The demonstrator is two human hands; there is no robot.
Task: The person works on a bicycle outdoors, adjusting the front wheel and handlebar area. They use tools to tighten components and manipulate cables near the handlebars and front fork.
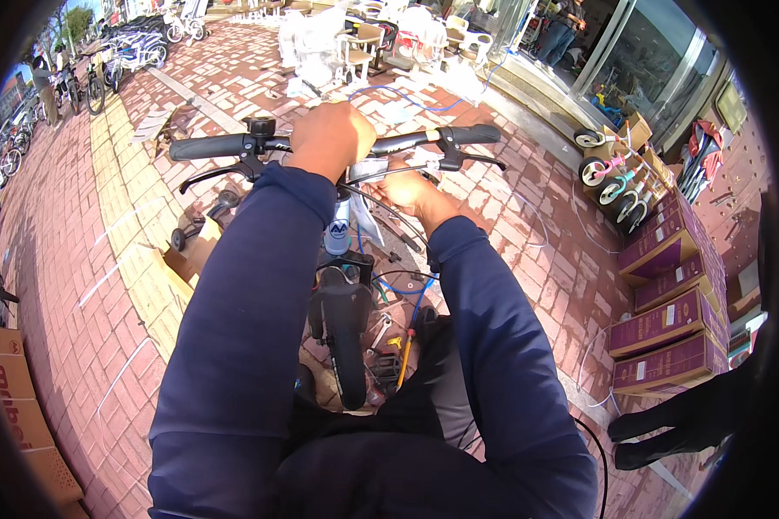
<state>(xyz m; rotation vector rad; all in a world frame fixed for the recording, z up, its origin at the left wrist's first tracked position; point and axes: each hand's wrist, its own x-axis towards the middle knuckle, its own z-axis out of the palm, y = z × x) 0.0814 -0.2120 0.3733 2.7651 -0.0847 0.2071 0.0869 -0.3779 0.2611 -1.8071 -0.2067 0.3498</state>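
Note:
A bicycle handlebar (pixel 398 144) with black grips lies crosswise before me, brake levers at both ends. My left hand (pixel 333 138) is closed over its middle, left of centre. Just below the bar, my right hand (pixel 411 192) has its fingers curled beside the cables and a pale tag (pixel 368 169). What those fingers hold is hidden. A black bell (pixel 261 128) sits near the left grip (pixel 208 146). Below my hands are the light-blue head tube (pixel 338 227) and a black tyre (pixel 344 346), which points toward me between my forearms.
Hand tools, including a wrench (pixel 381 330) and an orange-handled tool (pixel 405 359), lie on the brick paving. Purple cartons (pixel 666 320) and small-wheeled children's bikes (pixel 619 177) stand at right. Brown cartons (pixel 17 381) are at left. A person (pixel 563 30) stands in the far doorway.

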